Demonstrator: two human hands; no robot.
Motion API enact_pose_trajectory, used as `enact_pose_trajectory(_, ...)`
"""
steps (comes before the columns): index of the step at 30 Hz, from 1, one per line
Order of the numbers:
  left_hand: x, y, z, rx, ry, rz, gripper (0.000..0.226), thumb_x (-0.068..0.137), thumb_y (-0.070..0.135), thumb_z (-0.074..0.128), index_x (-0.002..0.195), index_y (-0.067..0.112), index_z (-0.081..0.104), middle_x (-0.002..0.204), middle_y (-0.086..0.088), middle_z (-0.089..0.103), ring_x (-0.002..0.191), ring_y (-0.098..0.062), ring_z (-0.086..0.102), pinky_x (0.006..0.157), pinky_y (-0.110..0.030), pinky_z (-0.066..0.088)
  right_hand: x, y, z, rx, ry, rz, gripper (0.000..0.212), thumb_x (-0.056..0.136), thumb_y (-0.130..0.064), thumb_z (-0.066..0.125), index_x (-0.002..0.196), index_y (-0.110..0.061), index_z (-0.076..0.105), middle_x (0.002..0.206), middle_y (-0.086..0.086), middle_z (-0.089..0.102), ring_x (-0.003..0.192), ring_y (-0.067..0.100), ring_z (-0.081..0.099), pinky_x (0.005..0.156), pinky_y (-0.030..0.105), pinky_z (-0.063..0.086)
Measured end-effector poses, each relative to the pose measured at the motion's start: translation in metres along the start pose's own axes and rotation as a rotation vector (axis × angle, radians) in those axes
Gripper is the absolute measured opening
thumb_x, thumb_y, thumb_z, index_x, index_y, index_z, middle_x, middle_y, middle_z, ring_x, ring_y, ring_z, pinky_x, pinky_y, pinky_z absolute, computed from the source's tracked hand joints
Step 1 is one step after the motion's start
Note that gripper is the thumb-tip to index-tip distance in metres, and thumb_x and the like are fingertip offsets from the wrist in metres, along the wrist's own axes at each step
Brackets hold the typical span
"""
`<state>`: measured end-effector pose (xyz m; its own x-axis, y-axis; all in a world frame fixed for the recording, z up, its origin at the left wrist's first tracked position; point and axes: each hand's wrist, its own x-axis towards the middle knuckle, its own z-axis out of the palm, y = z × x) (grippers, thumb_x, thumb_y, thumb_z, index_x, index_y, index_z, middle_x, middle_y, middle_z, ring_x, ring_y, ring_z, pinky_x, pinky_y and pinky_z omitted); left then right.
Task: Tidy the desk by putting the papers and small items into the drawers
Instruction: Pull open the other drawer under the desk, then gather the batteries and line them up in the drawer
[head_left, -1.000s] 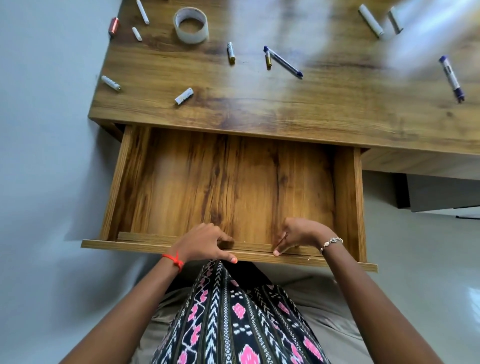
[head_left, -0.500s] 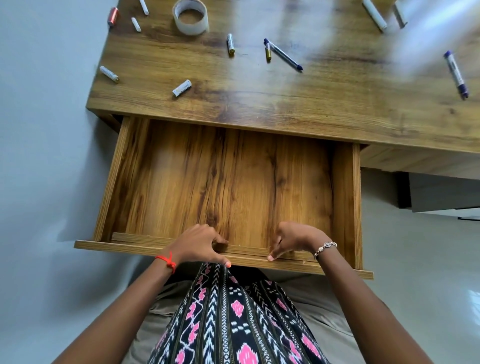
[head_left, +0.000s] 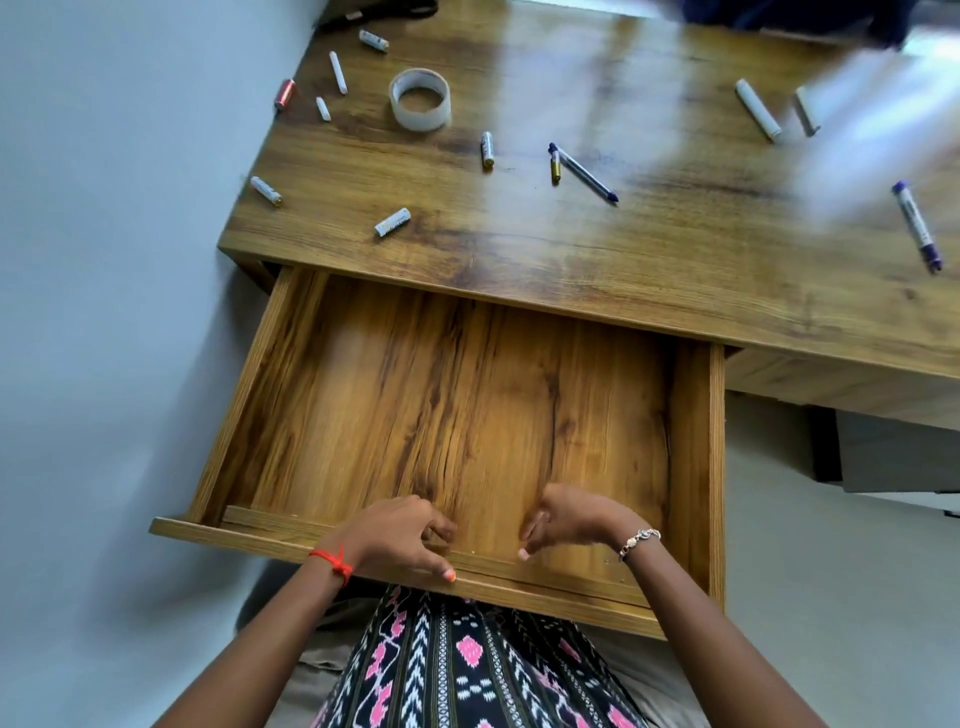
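Beneath the desk (head_left: 649, 249), the drawer (head_left: 467, 415) has come farther out than before.

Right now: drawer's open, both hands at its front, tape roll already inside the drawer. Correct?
No, the tape roll lies on the desktop, not in the drawer; the head view shows it. The rest holds: the drawer is open, with the left hand and right hand at its front.

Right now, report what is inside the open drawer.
The drawer shows only bare wooden bottom. The left hand and right hand cover a patch at its front; the desk top hides its back.
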<state>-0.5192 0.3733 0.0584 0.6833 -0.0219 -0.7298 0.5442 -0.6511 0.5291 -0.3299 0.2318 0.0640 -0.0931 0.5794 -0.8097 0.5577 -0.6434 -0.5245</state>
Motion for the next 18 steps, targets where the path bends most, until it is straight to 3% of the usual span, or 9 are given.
enact_pose_trajectory(2,0.004,-0.002,-0.013,-0.06,0.08,-0.022,0.069,0.076,0.059,0.059,0.131,0.018,0.051,0.097,0.001,0.061,0.087,-0.011,0.057,0.082,-0.029,0.051,-0.001,-0.008,-0.013,-0.016,0.08,-0.04,0.032,0.083,-0.026,0.067,0.109,-0.007,0.067,0.111,0.006,0.068,0.1,0.014,0.063,0.089,0.03,0.051)
enact_pose_trajectory(5,0.005,0.002,-0.051,-0.083,0.363,0.015,0.045,0.084,0.036,0.063,0.123,0.015,0.058,0.11,0.001,0.066,0.1,-0.01,0.061,0.085,-0.027,0.052,0.001,-0.021,-0.042,-0.03,0.236,-0.096,0.03,0.084,-0.025,0.065,0.108,-0.007,0.067,0.105,0.004,0.069,0.09,0.012,0.063,0.079,0.024,0.05)
enact_pose_trajectory(8,0.004,0.0,-0.105,-0.105,0.71,0.094,0.028,0.084,0.024,0.066,0.109,0.01,0.067,0.102,-0.002,0.07,0.093,-0.012,0.064,0.082,-0.028,0.052,0.008,-0.047,-0.083,-0.02,0.409,-0.158,0.022,0.085,-0.023,0.065,0.1,-0.009,0.069,0.093,0.004,0.07,0.081,0.012,0.064,0.074,0.023,0.05)
enact_pose_trajectory(11,0.003,-0.005,-0.161,-0.151,0.946,0.139,0.021,0.084,0.018,0.066,0.103,0.01,0.069,0.096,-0.002,0.07,0.087,-0.009,0.065,0.078,-0.027,0.054,0.014,-0.081,-0.128,0.028,0.574,-0.244,0.017,0.086,-0.019,0.064,0.097,-0.008,0.07,0.083,0.0,0.066,0.074,0.009,0.061,0.072,0.022,0.047)
enact_pose_trajectory(16,0.012,-0.019,-0.227,-0.174,1.126,0.144,0.016,0.083,0.011,0.066,0.098,0.008,0.069,0.094,-0.003,0.07,0.085,-0.01,0.064,0.07,-0.013,0.043,0.033,-0.125,-0.179,0.093,0.826,-0.356,0.012,0.084,-0.011,0.064,0.091,-0.004,0.071,0.081,0.01,0.069,0.07,0.013,0.058,0.065,0.022,0.044)
enact_pose_trajectory(18,0.021,-0.039,-0.254,-0.171,1.142,0.144,0.016,0.081,0.008,0.066,0.097,0.007,0.07,0.094,-0.008,0.071,0.086,-0.017,0.065,0.069,-0.019,0.045,0.059,-0.147,-0.197,0.101,0.903,-0.337,0.013,0.083,-0.008,0.063,0.094,-0.004,0.071,0.085,0.012,0.069,0.073,0.013,0.058,0.066,0.022,0.045)
